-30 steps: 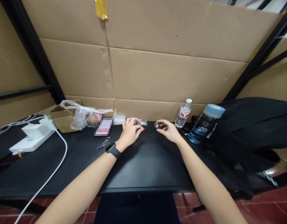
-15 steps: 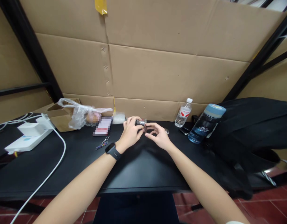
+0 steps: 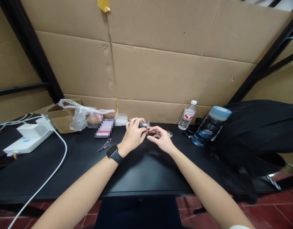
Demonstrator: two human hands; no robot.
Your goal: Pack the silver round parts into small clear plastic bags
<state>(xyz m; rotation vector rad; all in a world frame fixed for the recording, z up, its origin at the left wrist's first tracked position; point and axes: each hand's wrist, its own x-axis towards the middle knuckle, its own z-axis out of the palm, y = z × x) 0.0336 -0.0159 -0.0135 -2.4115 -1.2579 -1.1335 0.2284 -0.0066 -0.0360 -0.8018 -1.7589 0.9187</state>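
Note:
Over the black table, my left hand (image 3: 134,133) and my right hand (image 3: 162,140) meet fingertip to fingertip. Between them a small, thin, dark round disc (image 3: 147,132) stands nearly edge-on. My right thumb and fingers pinch it from the right. The left thumb and forefinger come against its other side, with the left fingers curled. Just beyond the fingertips lies a clear plastic packet (image 3: 145,124), partly hidden by the left hand. A small round clear item (image 3: 169,134) rests on the table behind my right hand.
To the left are a white power strip (image 3: 27,144) with cables, a cardboard box (image 3: 63,121), a plastic bag (image 3: 81,116), a blurred phone-like item (image 3: 105,128), a keychain (image 3: 104,147) and a clear container (image 3: 121,119). Rightward stand a water bottle (image 3: 187,116), a blue-lidded bottle (image 3: 209,127) and a black bag (image 3: 253,136).
The disc has turned from showing part of its face to nearly edge-on. My right fingers have shifted slightly left; both hands otherwise stay in place.

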